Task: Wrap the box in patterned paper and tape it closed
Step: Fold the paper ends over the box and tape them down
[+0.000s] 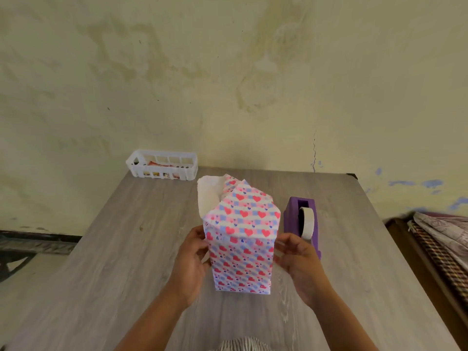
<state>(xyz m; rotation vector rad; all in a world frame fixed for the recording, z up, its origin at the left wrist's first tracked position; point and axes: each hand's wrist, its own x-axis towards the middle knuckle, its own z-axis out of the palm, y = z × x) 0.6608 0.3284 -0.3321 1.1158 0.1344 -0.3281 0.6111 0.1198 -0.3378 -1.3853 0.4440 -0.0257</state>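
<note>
- One white slotted basket [162, 164] sits at the far left corner of your bench [101, 249], against the wall; something red and yellow lies inside it, too small to make out.
- Your left hand [191, 259] holds the left side of the box [241, 249], thumb on the near left edge, fingers curled onto the paper.
- You have one box, standing upright at the middle of the bench, covered in patterned paper [243, 214]: white with pink and blue stripes and red and blue hearts.
- Its near face is smooth. At the top the paper is folded over toward you, while the far left flap stands open, showing its white underside.
- Your right hand [298, 259] grips the right side of the box, and its fingers seem to pinch a loose paper edge there.
- One purple tape dispenser [300, 219] with one white roll stands just beside the box on the right, behind your right hand.
</note>
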